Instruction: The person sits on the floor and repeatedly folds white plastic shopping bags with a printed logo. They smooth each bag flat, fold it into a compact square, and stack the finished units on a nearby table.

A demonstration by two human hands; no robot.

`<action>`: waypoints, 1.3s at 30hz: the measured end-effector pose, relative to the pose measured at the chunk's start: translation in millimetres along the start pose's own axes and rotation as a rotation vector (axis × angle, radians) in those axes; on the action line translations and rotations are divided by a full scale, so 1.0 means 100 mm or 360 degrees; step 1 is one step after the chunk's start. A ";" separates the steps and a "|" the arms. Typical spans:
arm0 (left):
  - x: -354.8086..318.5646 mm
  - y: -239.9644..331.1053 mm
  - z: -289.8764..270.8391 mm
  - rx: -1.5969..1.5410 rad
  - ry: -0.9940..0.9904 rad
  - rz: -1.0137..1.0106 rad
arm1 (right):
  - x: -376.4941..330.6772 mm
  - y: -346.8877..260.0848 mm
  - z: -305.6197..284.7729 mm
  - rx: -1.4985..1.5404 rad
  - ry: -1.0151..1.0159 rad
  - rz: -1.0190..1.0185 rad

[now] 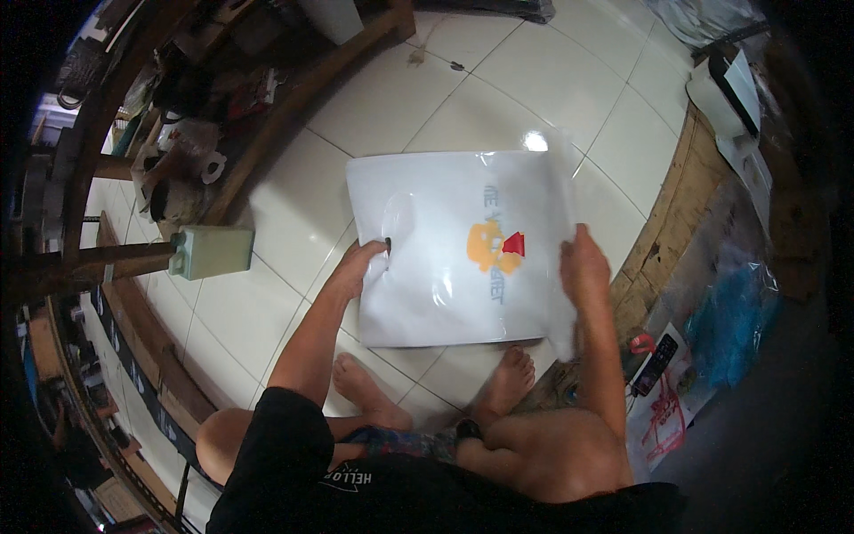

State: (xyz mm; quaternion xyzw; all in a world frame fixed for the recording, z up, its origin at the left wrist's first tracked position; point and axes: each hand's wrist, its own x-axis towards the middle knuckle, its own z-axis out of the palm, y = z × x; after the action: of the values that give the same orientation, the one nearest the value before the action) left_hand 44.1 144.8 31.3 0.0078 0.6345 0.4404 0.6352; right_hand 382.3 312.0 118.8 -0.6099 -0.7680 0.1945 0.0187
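Note:
A wide, flat white plastic bag [427, 205], perhaps a stack of them, lies in front of me above the tiled floor. It carries an orange-yellow and red print right of its middle and an oval outline near its left edge. My left hand [360, 267] is closed on that left edge, thumb on top by a small dark spot; its other fingers are hidden underneath. At the opposite side, my right hand [584, 265] is closed around the right edge, where a clear, translucent strip of plastic stands out. My bare feet are just below the near edge.
To the left stand a pale green jerrycan [213, 252] and a wooden shelf [302, 98] full of goods. On the right, a wooden ledge [654, 240] runs alongside, with a black remote control [656, 365], blue plastic [734, 325] and a white device [725, 93] beyond it.

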 end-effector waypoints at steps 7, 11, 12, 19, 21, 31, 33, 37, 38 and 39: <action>-0.05 0.04 0.00 0.0051 -0.0109 -0.0057 | -0.34 -0.59 0.76 -0.0330 -0.0219 -0.0609; -0.17 0.17 0.08 0.0316 -0.0138 0.0034 | -0.05 -0.21 0.63 0.0025 0.0138 -0.0382; -0.15 0.17 0.06 0.0317 -0.0168 0.0039 | 0.04 0.00 0.65 0.0033 0.0333 -0.0398; -0.17 -0.03 0.31 -0.0029 0.0033 0.0234 | 0.14 0.38 0.91 0.0536 -0.0069 -0.0282; -0.17 -0.04 0.32 -0.0090 0.0015 0.0278 | 0.10 0.32 0.87 0.0581 -0.0136 -0.0227; -0.25 0.09 0.53 -0.0193 -0.0216 0.0268 | 0.40 0.35 0.57 0.1736 -0.0698 0.0506; -0.30 0.09 0.59 -0.0159 -0.0175 0.0277 | 0.30 0.21 0.56 0.1857 -0.0637 0.0523; -0.38 0.15 0.74 -0.0084 -0.0017 0.0281 | 0.28 0.18 0.50 0.1831 -0.0704 0.0319; -0.39 0.18 0.80 -0.0076 0.0008 0.0299 | 0.30 0.26 0.60 0.1781 -0.0621 0.0370; -0.39 0.19 0.80 -0.0056 -0.0031 0.0348 | 0.31 0.26 0.62 0.1733 -0.0562 0.0414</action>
State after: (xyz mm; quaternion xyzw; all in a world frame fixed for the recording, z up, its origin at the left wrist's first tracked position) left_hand 106.7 178.3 88.9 0.0701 0.6158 0.5179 0.5896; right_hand 381.7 329.2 46.4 -0.5602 -0.4678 0.6603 0.1771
